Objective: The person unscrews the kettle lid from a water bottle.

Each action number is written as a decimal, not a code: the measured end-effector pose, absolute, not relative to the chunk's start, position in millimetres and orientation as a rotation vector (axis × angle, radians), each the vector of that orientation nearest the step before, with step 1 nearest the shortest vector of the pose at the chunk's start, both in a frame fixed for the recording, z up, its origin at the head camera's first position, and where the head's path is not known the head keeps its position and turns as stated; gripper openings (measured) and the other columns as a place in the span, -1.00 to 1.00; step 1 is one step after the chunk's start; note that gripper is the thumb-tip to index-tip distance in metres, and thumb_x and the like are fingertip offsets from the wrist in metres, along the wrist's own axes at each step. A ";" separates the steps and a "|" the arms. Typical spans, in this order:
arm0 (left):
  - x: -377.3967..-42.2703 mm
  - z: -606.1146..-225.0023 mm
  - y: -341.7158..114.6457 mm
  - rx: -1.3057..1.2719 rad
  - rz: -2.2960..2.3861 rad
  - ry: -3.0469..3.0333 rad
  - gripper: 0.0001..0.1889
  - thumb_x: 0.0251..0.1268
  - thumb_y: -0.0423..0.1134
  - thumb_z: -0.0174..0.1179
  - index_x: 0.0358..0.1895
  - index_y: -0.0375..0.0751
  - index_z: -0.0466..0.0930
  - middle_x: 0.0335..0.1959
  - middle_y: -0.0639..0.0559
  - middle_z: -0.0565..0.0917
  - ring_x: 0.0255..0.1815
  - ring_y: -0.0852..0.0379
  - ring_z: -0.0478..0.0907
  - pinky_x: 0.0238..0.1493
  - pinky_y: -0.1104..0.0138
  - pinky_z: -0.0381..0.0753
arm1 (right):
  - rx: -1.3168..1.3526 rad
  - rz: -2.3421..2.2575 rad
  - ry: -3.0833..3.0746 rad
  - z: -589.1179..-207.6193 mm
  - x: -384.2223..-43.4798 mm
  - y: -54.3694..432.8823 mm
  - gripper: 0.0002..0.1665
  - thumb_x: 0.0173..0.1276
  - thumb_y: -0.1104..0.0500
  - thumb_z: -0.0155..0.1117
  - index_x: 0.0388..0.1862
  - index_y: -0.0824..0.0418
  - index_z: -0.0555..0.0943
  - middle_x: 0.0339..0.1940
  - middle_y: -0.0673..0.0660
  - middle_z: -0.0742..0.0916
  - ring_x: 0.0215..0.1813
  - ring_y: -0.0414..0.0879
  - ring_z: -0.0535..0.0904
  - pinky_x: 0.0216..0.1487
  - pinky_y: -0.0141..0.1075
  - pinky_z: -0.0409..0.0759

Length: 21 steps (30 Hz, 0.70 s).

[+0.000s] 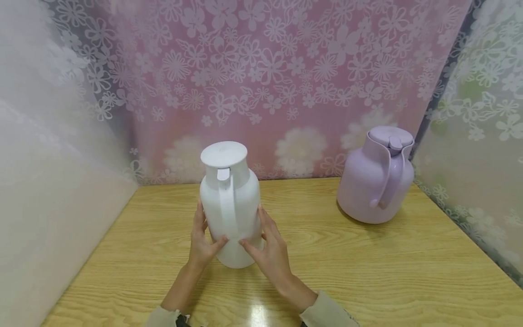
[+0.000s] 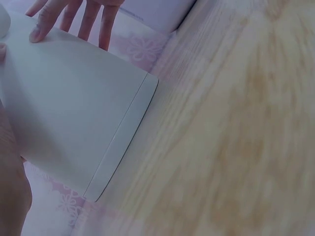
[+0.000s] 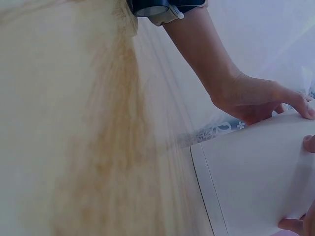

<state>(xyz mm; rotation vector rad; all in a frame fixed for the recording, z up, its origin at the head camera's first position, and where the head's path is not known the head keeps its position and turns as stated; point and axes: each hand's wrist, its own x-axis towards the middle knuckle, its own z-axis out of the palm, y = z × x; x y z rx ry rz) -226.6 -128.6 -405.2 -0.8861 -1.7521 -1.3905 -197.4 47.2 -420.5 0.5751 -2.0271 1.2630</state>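
Note:
A white vacuum jug (image 1: 246,211) stands upright in the middle of the head view, its round lid (image 1: 224,154) on and its handle (image 1: 227,204) facing me. My left hand (image 1: 201,245) holds the left side of its lower body, thumb on the front below the handle. On the opposite side my right hand (image 1: 273,254) grips it the same way, the two thumbs pointing at each other. In the left wrist view the jug's base (image 2: 125,137) is close to the tabletop; whether it touches, I cannot tell. Fingers behind the jug are partly hidden.
A lilac vacuum jug (image 1: 363,186) stands at the back right of the wooden table (image 1: 367,272), handle towards me. Behind runs a pink flowered curtain (image 1: 261,91). Pale sheeting (image 1: 61,159) borders the left side, and a flowered sheet (image 1: 482,136) the right.

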 end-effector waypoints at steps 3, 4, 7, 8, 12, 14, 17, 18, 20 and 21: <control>-226.1 -405.0 -130.0 -0.888 -1.374 -1.758 -0.02 0.16 0.15 0.16 0.35 -0.48 -0.17 0.34 -0.03 0.13 0.23 0.20 0.22 0.11 0.42 0.28 | 0.575 1.263 -2.026 -419.4 -196.6 46.3 0.05 0.00 0.15 0.49 0.43 0.16 0.14 0.34 0.17 0.33 0.20 0.10 0.38 -0.21 -0.15 0.59; -226.0 -405.0 -130.4 -0.887 -1.370 -1.760 -0.02 0.16 0.15 0.16 0.35 -0.48 -0.17 0.34 -0.05 0.14 0.23 0.20 0.22 0.11 0.42 0.28 | 0.574 1.260 -2.029 -419.1 -196.4 46.1 0.05 -0.01 0.15 0.49 0.43 0.15 0.14 0.34 0.17 0.34 0.20 0.10 0.38 -0.21 -0.15 0.59; -225.8 -404.5 -131.2 -0.887 -1.365 -1.761 -0.02 0.16 0.15 0.16 0.34 -0.49 -0.16 0.34 -0.10 0.14 0.23 0.19 0.23 0.11 0.31 0.32 | 0.570 1.248 -2.040 -418.3 -196.3 45.7 0.06 -0.01 0.15 0.50 0.43 0.14 0.14 0.33 0.19 0.34 0.19 0.11 0.39 -0.22 -0.14 0.59; -225.9 -404.4 -131.3 -0.886 -1.366 -1.761 -0.02 0.16 0.15 0.16 0.34 -0.49 -0.16 0.34 -0.11 0.14 0.23 0.18 0.23 0.10 0.22 0.34 | 0.566 1.245 -2.046 -418.1 -196.3 45.7 0.06 -0.01 0.15 0.49 0.43 0.14 0.14 0.33 0.19 0.34 0.19 0.11 0.39 -0.21 -0.14 0.59; -225.8 -403.8 -131.5 -0.880 -1.387 -1.768 -0.03 0.16 0.15 0.16 0.37 -0.43 -0.15 0.35 -0.10 0.14 0.22 0.13 0.23 -0.04 -0.20 0.32 | 0.551 1.255 -2.056 -416.6 -196.4 45.6 0.06 0.01 0.13 0.49 0.44 0.11 0.13 0.33 0.17 0.34 0.18 0.10 0.39 -0.21 -0.15 0.59; -226.0 -403.9 -131.7 -0.872 -1.396 -1.773 -0.03 0.15 0.15 0.17 0.38 -0.40 -0.15 0.35 -0.10 0.14 0.22 0.12 0.23 -0.10 -0.30 0.28 | 0.544 1.264 -2.064 -416.6 -196.9 45.5 0.05 0.02 0.11 0.48 0.44 0.09 0.12 0.33 0.16 0.33 0.19 0.09 0.39 -0.21 -0.13 0.59; -226.5 -404.4 -131.7 -0.876 -1.396 -1.771 -0.03 0.15 0.15 0.17 0.38 -0.41 -0.14 0.34 -0.17 0.14 0.21 0.09 0.24 -0.11 -0.32 0.27 | 0.539 1.280 -2.074 -417.0 -197.0 45.6 0.05 0.03 0.10 0.47 0.45 0.07 0.11 0.34 0.14 0.33 0.20 0.08 0.37 -0.19 -0.10 0.58; -226.5 -405.0 -131.7 -0.870 -1.391 -1.775 -0.03 0.15 0.15 0.17 0.38 -0.42 -0.14 0.34 -0.17 0.15 0.21 0.10 0.24 -0.11 -0.31 0.28 | 0.537 1.281 -2.077 -417.3 -197.0 45.7 0.05 0.03 0.10 0.47 0.45 0.07 0.11 0.34 0.14 0.33 0.22 0.07 0.36 -0.16 -0.09 0.57; -226.6 -406.2 -131.6 -0.870 -1.390 -1.777 -0.02 0.15 0.15 0.17 0.37 -0.45 -0.14 0.34 -0.18 0.15 0.21 0.09 0.25 -0.10 -0.30 0.28 | 0.526 1.265 -2.087 -418.1 -196.4 46.3 0.06 0.03 0.10 0.48 0.45 0.07 0.11 0.34 0.13 0.33 0.24 0.07 0.33 -0.07 -0.05 0.52; -226.5 -406.8 -131.6 -0.872 -1.390 -1.779 -0.02 0.15 0.15 0.17 0.36 -0.47 -0.14 0.34 -0.19 0.15 0.20 0.07 0.25 -0.09 -0.29 0.29 | 0.517 1.264 -2.092 -417.7 -195.5 46.7 0.06 0.03 0.08 0.48 0.45 0.07 0.11 0.34 0.12 0.33 0.25 0.06 0.32 -0.02 -0.03 0.49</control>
